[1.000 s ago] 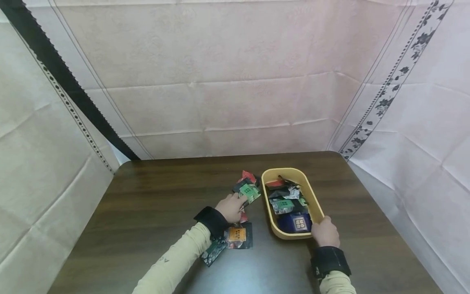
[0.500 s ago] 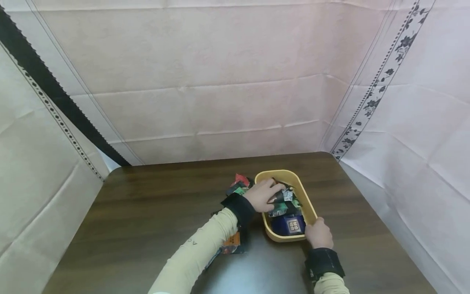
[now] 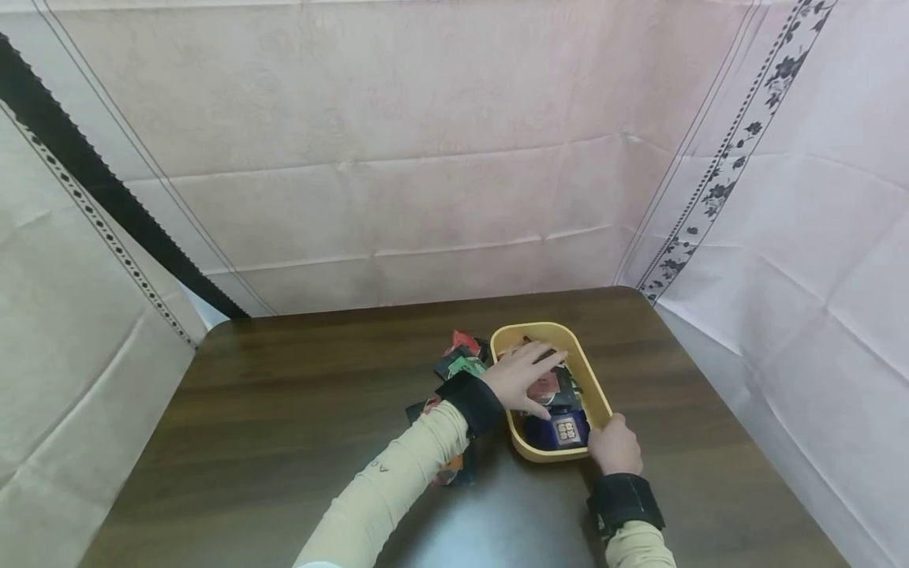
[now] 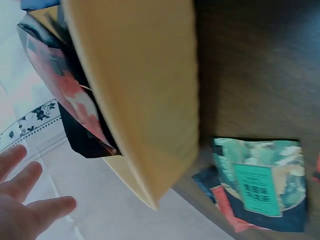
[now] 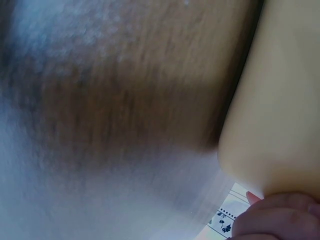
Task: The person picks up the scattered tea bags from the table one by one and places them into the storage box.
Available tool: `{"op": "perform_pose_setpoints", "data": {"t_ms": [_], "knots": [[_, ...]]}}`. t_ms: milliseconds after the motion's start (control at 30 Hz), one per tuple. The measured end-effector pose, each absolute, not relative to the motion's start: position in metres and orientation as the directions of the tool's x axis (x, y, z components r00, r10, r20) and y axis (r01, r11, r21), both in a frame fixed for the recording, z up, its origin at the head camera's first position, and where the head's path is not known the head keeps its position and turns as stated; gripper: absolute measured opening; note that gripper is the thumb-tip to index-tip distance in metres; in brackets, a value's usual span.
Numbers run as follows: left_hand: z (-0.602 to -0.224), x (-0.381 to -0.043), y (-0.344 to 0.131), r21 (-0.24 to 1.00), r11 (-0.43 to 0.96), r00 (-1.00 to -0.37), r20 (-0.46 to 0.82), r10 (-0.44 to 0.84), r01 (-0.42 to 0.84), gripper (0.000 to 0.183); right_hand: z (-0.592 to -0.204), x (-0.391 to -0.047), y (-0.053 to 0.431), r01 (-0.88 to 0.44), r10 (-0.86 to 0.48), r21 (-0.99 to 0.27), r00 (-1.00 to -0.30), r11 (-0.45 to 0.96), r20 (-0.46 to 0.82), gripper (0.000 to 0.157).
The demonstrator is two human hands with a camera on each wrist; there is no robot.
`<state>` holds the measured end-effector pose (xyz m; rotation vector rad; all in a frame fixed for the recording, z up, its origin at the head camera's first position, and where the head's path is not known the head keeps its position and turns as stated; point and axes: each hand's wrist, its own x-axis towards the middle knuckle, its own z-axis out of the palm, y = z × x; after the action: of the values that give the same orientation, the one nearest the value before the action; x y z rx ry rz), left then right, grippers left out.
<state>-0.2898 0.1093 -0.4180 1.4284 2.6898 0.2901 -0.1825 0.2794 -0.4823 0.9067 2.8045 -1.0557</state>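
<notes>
My left hand [image 3: 524,380] hovers over a yellow plastic basket [image 3: 599,388], its fingers spread and holding nothing. Below the hand, a dark packet with red print [image 3: 545,390] lies on the other packets, and a blue packet [image 3: 557,432] sits at the basket's near end. In the left wrist view, the spread fingers [image 4: 30,195] are apart from a red-printed packet [image 4: 72,92] poking above the rim. My right hand [image 3: 616,446] grips the basket's near right corner; the right wrist view shows curled fingers [image 5: 280,217] against the basket wall [image 5: 280,110].
Left of the basket, several packets lie on the brown wooden table [image 3: 319,394]: a green-labelled one [image 4: 260,187], a red one [image 3: 465,341] and an orange-labelled one [image 3: 449,471] partly under the left forearm. White patterned cloth [image 3: 426,197] hangs behind and at the sides.
My left hand has gone right from the packets on the table to over the basket, and its fingers have spread. A red-printed packet now shows on top there. The right hand keeps its grip.
</notes>
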Motion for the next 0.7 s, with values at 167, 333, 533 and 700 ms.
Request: {"op": "perform_pose_setpoints", "data": {"t_ms": [167, 333, 533, 700], "knots": [[-0.426, -0.288, 0.088, 0.231, 0.545, -0.569, 0.049, 0.821, 0.806, 0.092, -0.482, -0.183, 0.28, 0.524, 0.511, -0.591, -0.834, 0.613, -0.209, 0.042], [-0.441, -0.284, 0.052, 0.201, 0.497, -0.529, 0.159, 0.834, 0.844, 0.058, -0.483, -0.184, 0.28, 0.526, 0.512, -0.59, -0.833, 0.612, -0.212, 0.042], [-0.459, -0.268, 0.016, 0.124, 0.536, -0.538, -0.019, 0.842, 0.835, 0.053, -0.481, -0.182, 0.28, 0.52, 0.517, -0.588, -0.834, 0.619, -0.194, 0.04], [-0.469, -0.248, -0.002, 0.027, 0.581, -0.57, -0.162, 0.805, 0.813, 0.066, -0.481, -0.181, 0.278, 0.515, 0.518, -0.594, -0.835, 0.618, -0.186, 0.04]]}}
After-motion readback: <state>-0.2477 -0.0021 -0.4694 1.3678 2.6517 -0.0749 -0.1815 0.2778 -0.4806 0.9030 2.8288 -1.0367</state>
